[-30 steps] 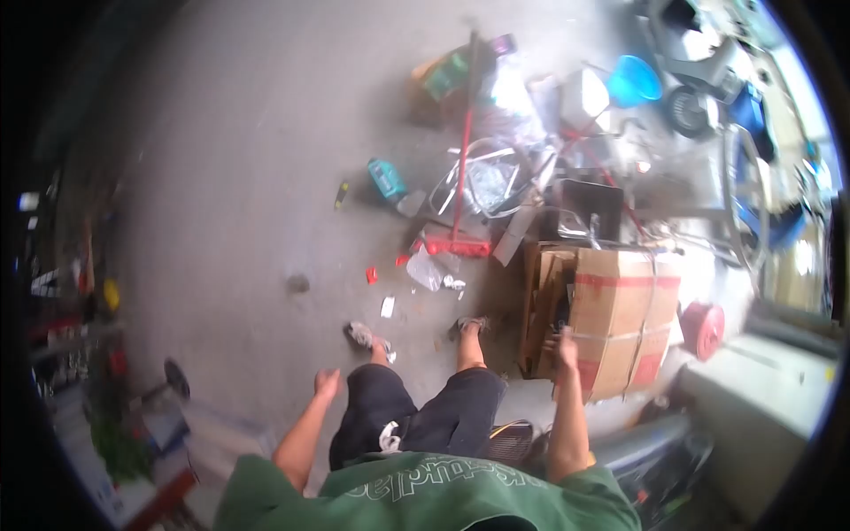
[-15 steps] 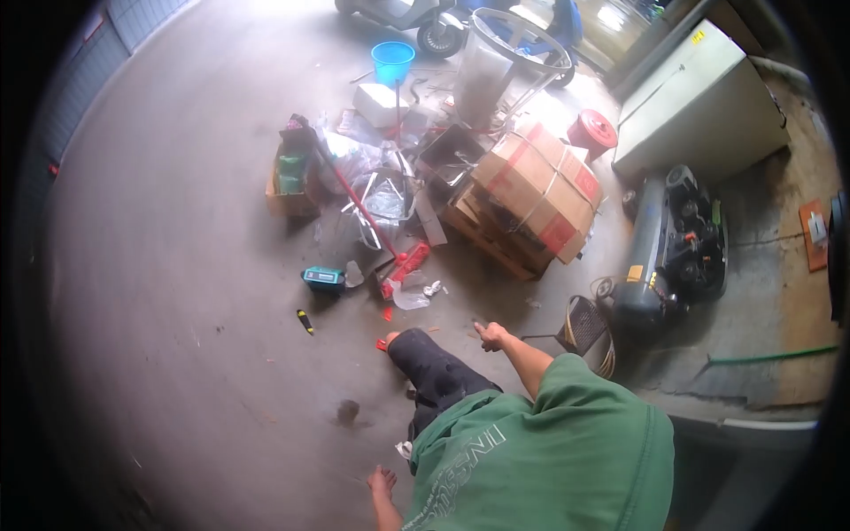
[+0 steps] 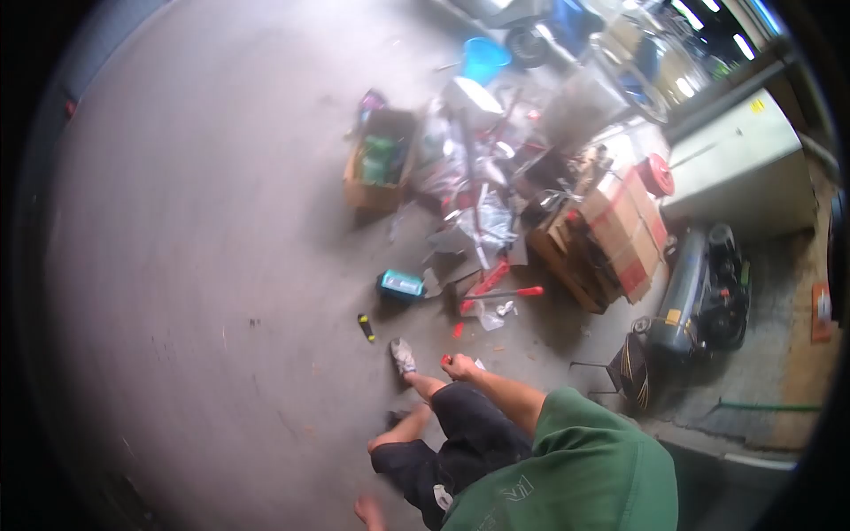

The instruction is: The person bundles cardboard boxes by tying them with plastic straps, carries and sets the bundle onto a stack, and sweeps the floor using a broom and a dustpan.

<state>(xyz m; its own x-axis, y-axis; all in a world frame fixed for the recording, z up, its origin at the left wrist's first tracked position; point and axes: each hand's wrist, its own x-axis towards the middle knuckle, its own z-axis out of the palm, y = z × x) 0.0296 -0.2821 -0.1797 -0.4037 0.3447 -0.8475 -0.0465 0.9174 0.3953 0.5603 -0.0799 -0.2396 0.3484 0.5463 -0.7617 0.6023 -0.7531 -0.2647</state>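
My right hand (image 3: 460,366) is in front of my knees with its fingers curled closed. A small red piece (image 3: 445,359) shows right at the fingertips; I cannot tell whether it is gripped or lies on the floor behind. At the bottom edge is my left hand (image 3: 367,511), blurred, its fingers unclear. Past my shoe (image 3: 403,355) lie a black-and-yellow tool (image 3: 366,327) and a teal case (image 3: 402,285). A dark rod with a red end (image 3: 529,291) crosses a red object (image 3: 487,281) on the floor. Another red piece (image 3: 458,330) lies nearer to me.
A heap of plastic sheets (image 3: 482,221), an open carton (image 3: 372,193) with green things inside and a tied cardboard bundle (image 3: 629,230) stand ahead. Behind are a blue bucket (image 3: 485,60) and scooters. At right are an air compressor (image 3: 686,292) and a pale cabinet (image 3: 744,168).
The view has turned, so the floor things sit further right. My right hand has drawn toward my knees, its fingers now curled. The red-ended rod now shows across the red object. My shoe has come into view.
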